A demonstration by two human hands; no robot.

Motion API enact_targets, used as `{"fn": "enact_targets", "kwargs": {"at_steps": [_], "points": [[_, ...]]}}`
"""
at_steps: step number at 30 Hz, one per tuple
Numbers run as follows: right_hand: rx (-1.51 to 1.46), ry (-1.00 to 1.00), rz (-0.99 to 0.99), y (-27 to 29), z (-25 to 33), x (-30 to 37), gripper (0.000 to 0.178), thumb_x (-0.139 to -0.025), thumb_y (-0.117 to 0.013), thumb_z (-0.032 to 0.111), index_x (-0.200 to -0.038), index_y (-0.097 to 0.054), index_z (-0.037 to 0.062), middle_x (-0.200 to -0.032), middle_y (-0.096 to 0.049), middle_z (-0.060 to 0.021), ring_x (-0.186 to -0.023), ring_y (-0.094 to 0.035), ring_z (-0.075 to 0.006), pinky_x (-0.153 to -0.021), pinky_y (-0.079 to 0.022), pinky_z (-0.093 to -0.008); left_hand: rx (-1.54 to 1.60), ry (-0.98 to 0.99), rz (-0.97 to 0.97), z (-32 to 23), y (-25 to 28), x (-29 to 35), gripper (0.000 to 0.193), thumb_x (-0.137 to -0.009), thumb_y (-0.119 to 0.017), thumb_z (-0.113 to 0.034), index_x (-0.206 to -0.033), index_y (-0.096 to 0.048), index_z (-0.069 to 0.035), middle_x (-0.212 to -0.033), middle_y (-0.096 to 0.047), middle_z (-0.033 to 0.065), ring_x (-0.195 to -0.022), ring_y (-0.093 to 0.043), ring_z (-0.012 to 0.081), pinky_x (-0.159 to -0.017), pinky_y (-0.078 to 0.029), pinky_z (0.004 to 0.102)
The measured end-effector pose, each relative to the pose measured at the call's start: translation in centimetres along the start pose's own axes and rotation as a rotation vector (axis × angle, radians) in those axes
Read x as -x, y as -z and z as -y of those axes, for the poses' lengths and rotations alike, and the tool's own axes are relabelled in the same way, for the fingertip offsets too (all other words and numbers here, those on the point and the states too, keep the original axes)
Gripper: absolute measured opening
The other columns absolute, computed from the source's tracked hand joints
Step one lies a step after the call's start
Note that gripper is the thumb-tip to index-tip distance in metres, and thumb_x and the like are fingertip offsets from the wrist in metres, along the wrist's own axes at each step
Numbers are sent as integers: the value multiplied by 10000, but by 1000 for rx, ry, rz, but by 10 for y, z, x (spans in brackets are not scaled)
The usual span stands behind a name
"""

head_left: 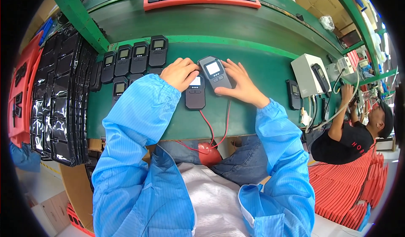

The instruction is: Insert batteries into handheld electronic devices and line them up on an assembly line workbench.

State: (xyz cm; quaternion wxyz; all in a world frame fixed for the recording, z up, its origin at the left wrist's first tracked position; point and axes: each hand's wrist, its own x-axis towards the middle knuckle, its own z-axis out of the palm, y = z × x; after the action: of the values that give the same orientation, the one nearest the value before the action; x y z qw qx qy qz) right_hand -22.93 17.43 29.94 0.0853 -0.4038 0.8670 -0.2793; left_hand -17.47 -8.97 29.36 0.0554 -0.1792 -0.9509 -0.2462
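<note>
Two dark grey handheld devices with small screens are side by side in front of me on the green workbench (249, 123). My left hand (180, 73) is closed at the top of the left handheld device (195, 100), its thumb and fingers partly covering the lit screen. My right hand (244, 84) grips the right handheld device (214, 71), thumb at its lower end and fingers along its right edge. That device is tilted, and its white screen is lit. A red cable (206, 121) runs from the left device, and another red cable (228, 119) from below the right one.
Several similar devices (140, 55) stand in rows at the left. Beyond them rises a stack of black plastic trays (57, 93). A red tray (202, 1) of devices sits on the far shelf. At right are a white box (304, 70), cables and a co-worker (350, 140).
</note>
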Motion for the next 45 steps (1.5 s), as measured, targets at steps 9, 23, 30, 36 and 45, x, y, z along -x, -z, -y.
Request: {"fn": "enact_targets", "kwargs": {"at_steps": [9, 23, 30, 36, 45], "points": [[-65, -22, 11, 2, 3, 1, 827, -796, -770, 469, -1414, -455, 19, -1510, -400, -187, -1487, -199, -354, -1207, -81, -523, -11, 1, -21, 1, -2, 0, 228, -962, -558, -236, -1127, -663, -117, -1067, -596, 45, -1035, -558, 248, -890, -494, 386], [-927, -240, 13, 5, 53, 7, 526, -1038, -501, 293, -1448, -396, -19, -1333, -547, -91, -1191, -516, -153, -1019, -418, -307, 688, 0, -343, -15, -6, -4, 312, -999, -542, -309, -1071, -647, -24, -965, -654, 89, -840, -613, 202, -760, -476, 340], [-936, -339, 33, -2, 68, 12, 521, -1052, -450, 333, -1458, -407, 9, -1244, -583, -72, -1126, -528, -145, -963, -430, -290, 945, 188, -84, -25, 5, 1, 373, -1001, -552, -370, -1010, -646, -9, -792, -599, 26, -743, -520, 86, -682, -434, 278], [-687, -277, -70, 6, 79, 13, 431, -1045, -460, 347, -1306, -486, 6, -1118, -607, -97, -1000, -564, -192, -865, -445, -307, 974, 146, -128, -26, -1, 4, 393, -998, -552, -383, -989, -644, -1, -762, -580, 11, -730, -491, 72, -654, -417, 270], [-177, 74, -208, 14, 63, 7, 411, -1031, -469, 394, -1107, -566, 2, -1025, -642, -125, -921, -613, -216, -751, -480, -334, 882, 157, -88, -21, 5, 5, 366, -991, -565, -377, -933, -629, -21, -703, -517, -10, -702, -464, 85, -622, -405, 289]]}}
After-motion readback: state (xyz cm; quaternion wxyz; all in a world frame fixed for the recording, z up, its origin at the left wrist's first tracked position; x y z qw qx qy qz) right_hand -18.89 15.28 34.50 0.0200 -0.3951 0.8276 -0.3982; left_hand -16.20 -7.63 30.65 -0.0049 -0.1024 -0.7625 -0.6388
